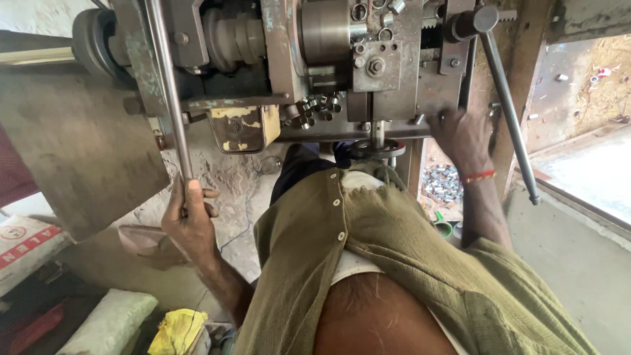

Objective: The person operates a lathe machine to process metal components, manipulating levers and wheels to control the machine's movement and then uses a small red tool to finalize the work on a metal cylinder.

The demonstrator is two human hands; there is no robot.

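- My left hand [189, 220], at eight o'clock, is closed around the long steel lever [168, 85].
- My right hand [462, 135], at two o'clock, rests on the machine [388, 72]; its grip is unclear.
- Small metal pieces [317, 108] sit at centre, so the work looks midway.

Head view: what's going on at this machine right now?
A person in an olive shirt stands at a metal machine. The left hand grips the end of a long steel lever. The right hand rests on the machine's lower right edge, beside a second long lever. Small metal sleeves lie piled on the machine bed.
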